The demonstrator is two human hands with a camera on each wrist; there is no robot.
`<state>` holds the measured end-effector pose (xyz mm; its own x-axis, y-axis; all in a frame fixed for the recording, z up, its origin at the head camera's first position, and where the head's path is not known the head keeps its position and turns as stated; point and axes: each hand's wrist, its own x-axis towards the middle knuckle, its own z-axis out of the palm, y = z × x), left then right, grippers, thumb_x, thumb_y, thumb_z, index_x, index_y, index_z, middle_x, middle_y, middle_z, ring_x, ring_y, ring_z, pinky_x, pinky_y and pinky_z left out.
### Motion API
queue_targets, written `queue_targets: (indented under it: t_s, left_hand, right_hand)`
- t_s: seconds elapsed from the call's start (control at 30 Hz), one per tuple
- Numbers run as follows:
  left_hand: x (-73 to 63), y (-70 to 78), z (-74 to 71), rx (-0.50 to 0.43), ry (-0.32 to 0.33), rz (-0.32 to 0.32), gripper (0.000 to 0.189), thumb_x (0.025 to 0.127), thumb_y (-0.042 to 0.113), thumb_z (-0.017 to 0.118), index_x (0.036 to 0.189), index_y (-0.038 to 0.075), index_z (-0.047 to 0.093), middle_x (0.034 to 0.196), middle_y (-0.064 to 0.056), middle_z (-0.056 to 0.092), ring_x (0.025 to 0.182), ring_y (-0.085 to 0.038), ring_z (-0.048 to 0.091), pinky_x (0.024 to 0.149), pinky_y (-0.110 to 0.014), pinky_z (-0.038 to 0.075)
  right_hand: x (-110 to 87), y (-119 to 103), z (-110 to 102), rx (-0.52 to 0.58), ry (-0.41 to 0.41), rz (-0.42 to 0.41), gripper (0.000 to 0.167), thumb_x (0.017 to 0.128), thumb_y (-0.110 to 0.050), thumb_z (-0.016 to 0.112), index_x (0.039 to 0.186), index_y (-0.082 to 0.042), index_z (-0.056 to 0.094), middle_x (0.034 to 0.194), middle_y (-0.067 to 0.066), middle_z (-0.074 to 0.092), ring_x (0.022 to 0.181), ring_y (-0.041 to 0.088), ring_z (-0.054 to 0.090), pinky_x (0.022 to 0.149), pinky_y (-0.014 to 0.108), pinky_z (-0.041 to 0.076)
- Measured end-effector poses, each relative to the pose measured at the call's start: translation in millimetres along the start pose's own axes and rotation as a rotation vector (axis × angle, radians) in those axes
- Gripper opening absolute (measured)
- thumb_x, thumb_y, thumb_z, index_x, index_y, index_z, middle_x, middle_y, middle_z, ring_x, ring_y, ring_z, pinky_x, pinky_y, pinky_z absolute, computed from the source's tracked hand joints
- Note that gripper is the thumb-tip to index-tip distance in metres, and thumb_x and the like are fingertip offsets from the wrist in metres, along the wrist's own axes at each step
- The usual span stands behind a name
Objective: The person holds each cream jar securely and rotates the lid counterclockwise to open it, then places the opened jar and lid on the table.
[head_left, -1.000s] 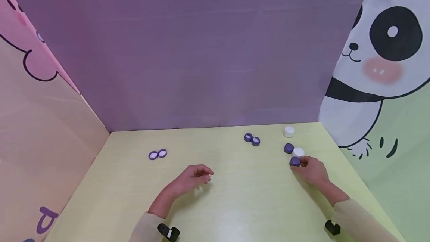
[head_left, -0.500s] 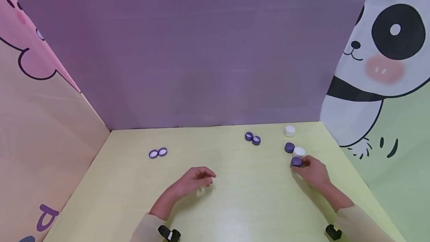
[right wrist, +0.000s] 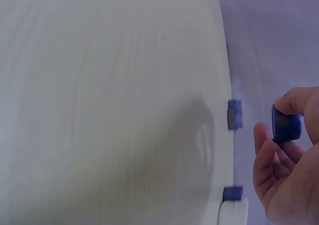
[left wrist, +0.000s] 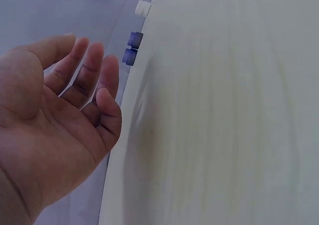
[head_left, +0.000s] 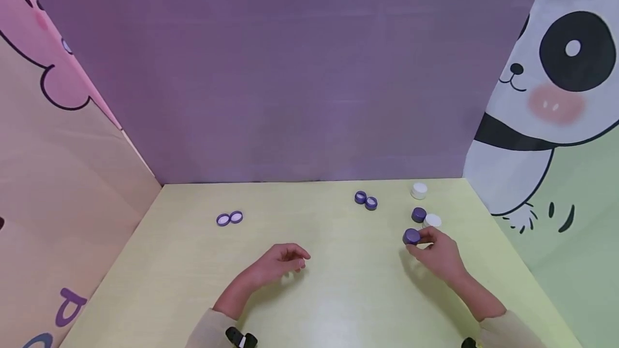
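My right hand [head_left: 440,254] pinches a purple bottle cap [head_left: 411,237] between thumb and fingers. In the right wrist view that cap [right wrist: 287,124] is held sideways off the table, with the hand's shadow lying below. Just behind it stand another purple cap [head_left: 418,215] and a white cap [head_left: 432,221], side by side. A second white cap [head_left: 419,190] is farther back, near the table's rear edge. My left hand [head_left: 278,267] hovers over the middle of the table, its fingers loosely bent. The left wrist view shows its palm [left wrist: 65,115] holding nothing.
Two purple rings with pale centres [head_left: 229,218] lie touching at the left of the table [head_left: 193,267]. Two more purple caps, hollow side up [head_left: 366,200], sit together at the back. A purple wall [head_left: 309,95] and printed side panels [head_left: 575,176] enclose the table.
My right hand has lifted the purple cap away from the white cap beside it and carried it a little to the left. The left hand stays nearly still.
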<state>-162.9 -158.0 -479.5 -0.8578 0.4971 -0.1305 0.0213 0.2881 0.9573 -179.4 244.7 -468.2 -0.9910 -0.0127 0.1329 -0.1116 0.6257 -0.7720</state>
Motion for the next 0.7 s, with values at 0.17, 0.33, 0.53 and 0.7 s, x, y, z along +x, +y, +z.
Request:
queue_targets:
  t_s: [0.17, 0.33, 0.53, 0.7]
  left_hand:
    - [-0.8, -1.9, 2.4, 0.006, 0.004, 0.002, 0.023, 0.1, 0.01, 0.055, 0.118, -0.003, 0.062, 0.102, -0.021, 0.064, 0.09, -0.033, 0.058, 0.067, -0.032, 0.048]
    - [-3.3, 1.0, 3.6, 0.002, -0.007, 0.02, 0.024, 0.098, 0.014, 0.059, 0.117, 0.0, 0.063, 0.101, -0.016, 0.065, 0.089, -0.03, 0.06, 0.07, -0.033, 0.05]
    - [-5.7, 11.4, 7.6, -0.004, -0.049, 0.056, 0.025, 0.098, 0.014, 0.059, 0.117, -0.002, 0.062, 0.102, -0.012, 0.064, 0.096, -0.033, 0.061, 0.085, -0.042, 0.051]
    - [-5.6, 17.7, 9.2, 0.009, -0.066, 0.083, 0.025, 0.098, 0.012, 0.059, 0.117, -0.004, 0.062, 0.102, -0.009, 0.063, 0.097, -0.035, 0.06, 0.087, -0.046, 0.05]
  right_hand:
    - [-7.9, -16, 15, 0.048, -0.021, -0.059, 0.025, 0.077, -0.013, 0.082, 0.094, -0.006, 0.065, 0.084, 0.003, 0.069, 0.058, 0.011, 0.056, 0.052, 0.025, 0.045]
    - [-18.4, -36, 29, 0.097, -0.079, -0.092, 0.025, 0.075, -0.009, 0.081, 0.094, -0.01, 0.065, 0.082, -0.001, 0.068, 0.056, 0.01, 0.056, 0.048, 0.025, 0.044]
    - [-35.1, -58, 43, 0.116, -0.13, -0.117, 0.027, 0.074, -0.006, 0.081, 0.095, -0.013, 0.065, 0.082, -0.005, 0.066, 0.055, 0.008, 0.055, 0.047, 0.024, 0.042]
    - [-43.1, -67, 52, 0.118, -0.144, -0.147, 0.028, 0.073, -0.007, 0.082, 0.094, -0.014, 0.065, 0.082, -0.007, 0.066, 0.054, 0.007, 0.054, 0.047, 0.023, 0.043]
